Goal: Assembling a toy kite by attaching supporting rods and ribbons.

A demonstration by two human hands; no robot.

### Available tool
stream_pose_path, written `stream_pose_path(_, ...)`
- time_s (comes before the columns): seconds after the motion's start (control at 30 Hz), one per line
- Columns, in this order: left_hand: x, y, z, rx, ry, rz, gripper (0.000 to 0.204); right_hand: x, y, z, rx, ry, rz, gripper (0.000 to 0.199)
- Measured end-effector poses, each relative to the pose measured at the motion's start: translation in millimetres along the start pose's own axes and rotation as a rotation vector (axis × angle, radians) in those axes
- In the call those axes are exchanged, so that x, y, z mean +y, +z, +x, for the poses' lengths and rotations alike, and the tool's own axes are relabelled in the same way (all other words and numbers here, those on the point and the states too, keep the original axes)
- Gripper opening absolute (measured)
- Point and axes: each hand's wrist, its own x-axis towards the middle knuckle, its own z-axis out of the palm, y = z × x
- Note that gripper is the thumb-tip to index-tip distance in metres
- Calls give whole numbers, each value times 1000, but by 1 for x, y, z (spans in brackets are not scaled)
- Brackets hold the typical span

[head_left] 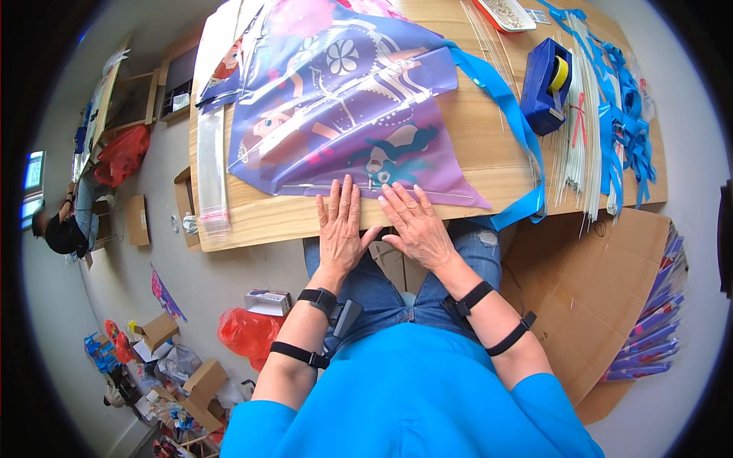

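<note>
A purple printed plastic kite sheet (305,122) with cartoon figures lies over the wooden table (473,164). Along its near edge runs a thin pale rod (313,186), with a small fitting near its middle. My left hand (341,233) lies flat, fingertips on the sheet's near edge by the rod. Beside it my right hand (418,233) rests the same way, fingers stretched out, its tips at the rod too. Both thumbs point toward each other, apart. From the sheet's right side a blue ribbon tail (504,99) curves down past the table edge.
At the right stand a blue tape dispenser (546,85), bundled thin white rods (584,145) and more blue ribbons (634,145). A red-rimmed tray (506,14) is at the back. Clear plastic sleeves (212,168) lie left. A large cardboard box (588,282) stands below right; another person (67,229) is far left.
</note>
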Motion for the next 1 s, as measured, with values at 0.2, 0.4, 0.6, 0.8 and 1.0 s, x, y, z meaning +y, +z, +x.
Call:
stream_pose_path(0.2,-4,-1,-1,29,11,-33,88,23,-4,-16,40,161,-132,81)
stream_pose_path(0.4,-5,-6,-4,52,17,-45,88,45,-26,-53,130,454,-234,80)
stream_pose_path(0.6,4,-13,-17,81,134,-64,81,43,-42,-64,51,216,-304,71)
stream_pose_path(0.8,2,-17,-16,158,171,14,79,56,-35,-73,260,76,-274,41)
stream_pose_path(1.0,0,-35,23,334,273,-190,20,32,-82,-56,311,591,556,19)
